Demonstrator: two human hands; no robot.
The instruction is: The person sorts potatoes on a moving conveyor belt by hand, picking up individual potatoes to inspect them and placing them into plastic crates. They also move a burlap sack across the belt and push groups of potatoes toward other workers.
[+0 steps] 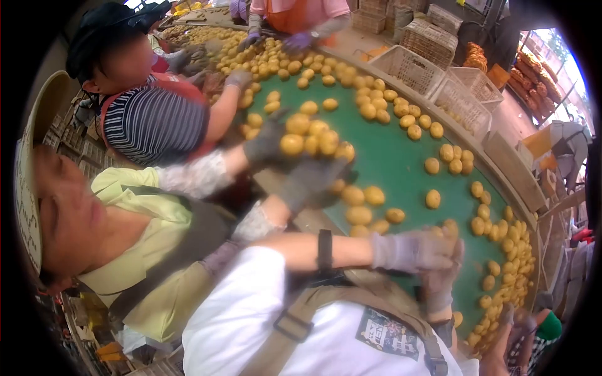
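Note:
My left hand (411, 252), in a pale grey glove, reaches in from the left over the green belt (401, 163). Its fingers are bent against a couple of yellow potatoes (449, 228), partly hidden by the glove. My right hand (438, 283), also gloved, rises from below and meets the left hand's fingertips. Motion smears its fingers, and I cannot make out whether it holds anything. Loose potatoes (433, 198) lie beyond my hands, and a dense row (511, 250) lines the belt's right edge.
Close on my left, a co-worker's dark-gloved hands (307, 182) are around a potato cluster (310, 136). Another co-worker in stripes (157, 119) stands farther along; a third (298, 15) works across the belt. Plastic crates (411, 67) stand past the wooden rim (501, 166).

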